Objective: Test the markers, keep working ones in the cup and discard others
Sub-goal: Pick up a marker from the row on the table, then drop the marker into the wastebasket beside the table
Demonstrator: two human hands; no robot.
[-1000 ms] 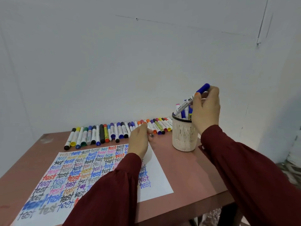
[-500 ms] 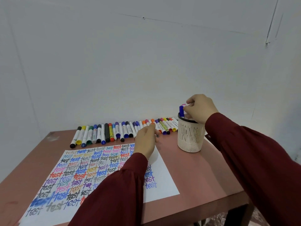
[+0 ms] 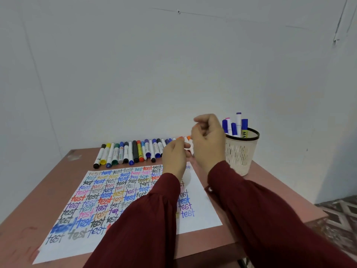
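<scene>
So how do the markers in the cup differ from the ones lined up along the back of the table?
The markers in the cup stand upright, caps up; the row of markers lies flat on the table, side by side. The cup holds only a few, mostly blue or purple capped; the row has many more, in mixed colours. Both sets are capped.

Table (image 3: 270, 192): reddish-brown top, set into a corner | Scuff (image 3: 74, 156): pale patch at the table's far left corner | Wall (image 3: 173, 74): plain grey-white, crossed by thin hairline cracks | Wall mark (image 3: 178, 11): small dark nail or hole, high up | Floor (image 3: 340, 211): patterned tiles, lower right
</scene>
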